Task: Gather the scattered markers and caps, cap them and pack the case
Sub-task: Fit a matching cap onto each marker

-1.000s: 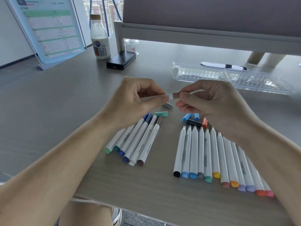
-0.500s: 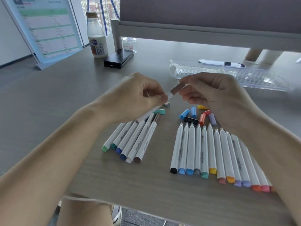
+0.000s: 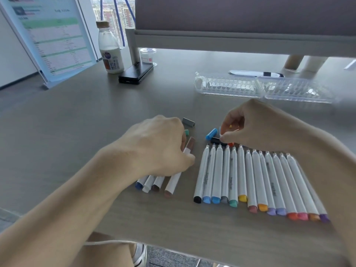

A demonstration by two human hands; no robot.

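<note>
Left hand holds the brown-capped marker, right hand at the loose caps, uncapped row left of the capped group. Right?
No. Head view: uncapped row right of the capped group. Left hand holds the brown-capped marker, right hand at the loose caps.

Grey wood-grain table [image 3: 77, 132] fills most of the view, w/ soft, even daylight on it. Along the far edge: grey-purple divider panel [image 3: 240, 14] in a pale metal frame [image 3: 212, 41], upright post [image 3: 133, 49] at its left end. Window [image 3: 111, 14] behind the post shows high-rise bldgs outside, w/ blue cords [image 3: 117, 18] hanging in front. White wall [image 3: 11, 60] on the left. Far left corner: slanted doc stand [image 3: 52, 37] w/ printed sheet, green bands. Near it a part-full milk bottle [image 3: 110, 54], a flat black box [image 3: 135, 74] just beside it at the post's base, and a small clear jar [image 3: 148, 55] behind the box. Under the panel towards the far right corner, two pale round legs [image 3: 292, 62]. Below the near edge, dark floor [image 3: 169, 257].
</note>
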